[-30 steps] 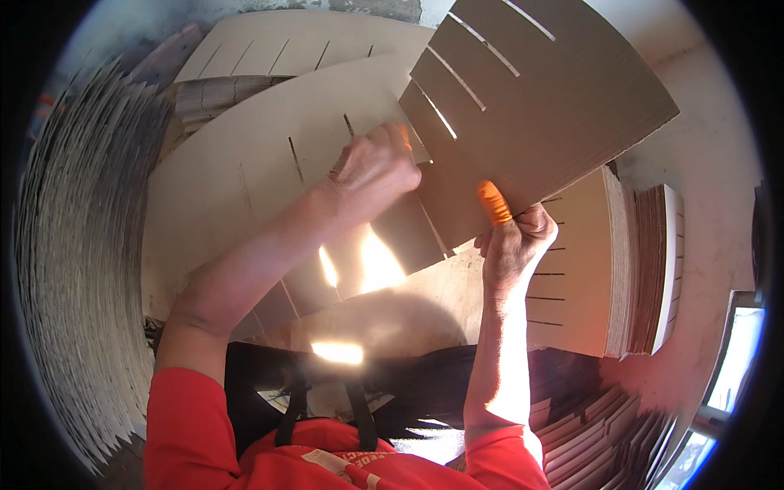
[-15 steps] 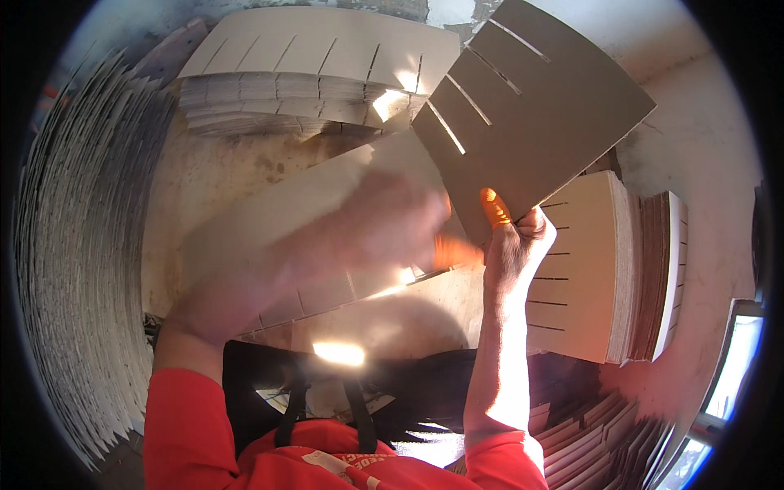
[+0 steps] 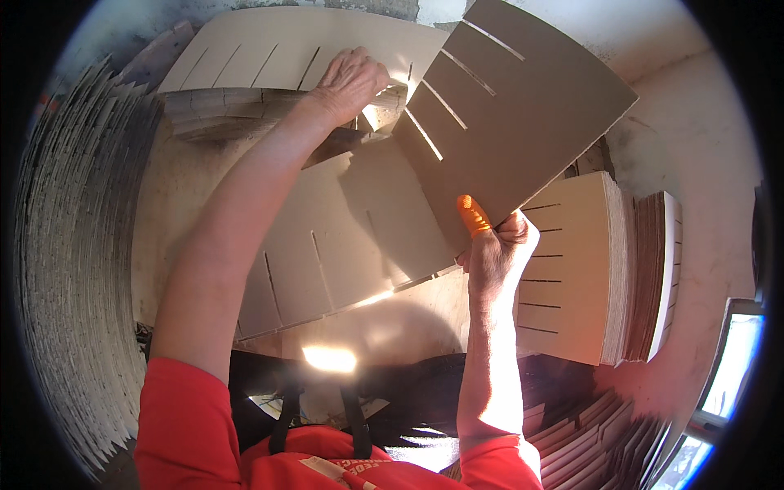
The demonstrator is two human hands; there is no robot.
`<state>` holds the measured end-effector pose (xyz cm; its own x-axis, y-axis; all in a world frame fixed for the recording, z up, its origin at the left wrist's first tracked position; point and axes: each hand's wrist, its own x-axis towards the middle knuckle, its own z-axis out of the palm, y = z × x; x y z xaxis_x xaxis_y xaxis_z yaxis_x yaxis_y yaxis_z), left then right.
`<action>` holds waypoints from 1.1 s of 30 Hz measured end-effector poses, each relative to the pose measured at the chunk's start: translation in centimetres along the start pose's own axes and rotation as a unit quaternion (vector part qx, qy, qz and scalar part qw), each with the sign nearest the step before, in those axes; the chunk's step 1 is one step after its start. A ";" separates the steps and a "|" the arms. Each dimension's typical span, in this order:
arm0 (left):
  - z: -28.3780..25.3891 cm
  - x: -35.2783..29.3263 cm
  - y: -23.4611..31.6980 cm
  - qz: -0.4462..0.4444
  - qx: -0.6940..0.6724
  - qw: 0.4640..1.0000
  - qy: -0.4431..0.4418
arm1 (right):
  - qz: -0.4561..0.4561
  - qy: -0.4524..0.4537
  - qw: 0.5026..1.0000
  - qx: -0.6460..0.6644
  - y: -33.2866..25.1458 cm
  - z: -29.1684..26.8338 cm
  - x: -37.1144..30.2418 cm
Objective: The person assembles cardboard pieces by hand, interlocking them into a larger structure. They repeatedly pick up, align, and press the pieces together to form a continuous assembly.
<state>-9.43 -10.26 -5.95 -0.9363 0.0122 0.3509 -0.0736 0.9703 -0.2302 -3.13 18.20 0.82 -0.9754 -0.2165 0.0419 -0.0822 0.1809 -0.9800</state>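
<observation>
My right hand (image 3: 500, 245), an orange finger cot on its thumb, grips the lower corner of a slotted cardboard sheet (image 3: 523, 106) tilted up at the right. My left hand (image 3: 353, 84) reaches to the back, its fingers curled over the front edge of the top cardboard sheet (image 3: 237, 49) on the back stack. What its fingertips press underneath is hidden. Another slotted cardboard sheet (image 3: 327, 229) lies aslant between my arms, its right end close by my right hand; whether that hand also holds it I cannot tell.
A long row of packed cardboard pieces (image 3: 77, 261) lines the left side. At the right stands a stack of slotted sheets (image 3: 563, 278), with darker sheets (image 3: 648, 278) beside it. More cardboard pieces (image 3: 588, 441) stand at the lower right. A wall (image 3: 694, 139) bounds the right side.
My left hand has moved from beside my right hand up to the back stack and taken hold of its top sheet. The sheet in my right hand has shifted slightly left.
</observation>
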 end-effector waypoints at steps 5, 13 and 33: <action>-2.4 0.2 -0.1 -0.022 -0.145 0.989 -0.033 | 0.008 0.007 1.000 0.009 0.3 -0.3 0.2; -3.0 0.0 -0.5 0.075 0.041 0.996 0.040 | -0.009 0.028 0.999 0.023 -1.2 -0.1 -0.1; -11.5 -6.4 8.8 0.186 -0.033 0.982 0.000 | -0.033 -0.023 0.998 -0.054 -2.1 -2.1 0.4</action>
<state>-0.11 0.93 0.25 -0.8941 0.3693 0.2533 0.2964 0.9120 -0.2836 -3.82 19.77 3.30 -0.9570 -0.2745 0.0935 -0.1691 0.2667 -0.9488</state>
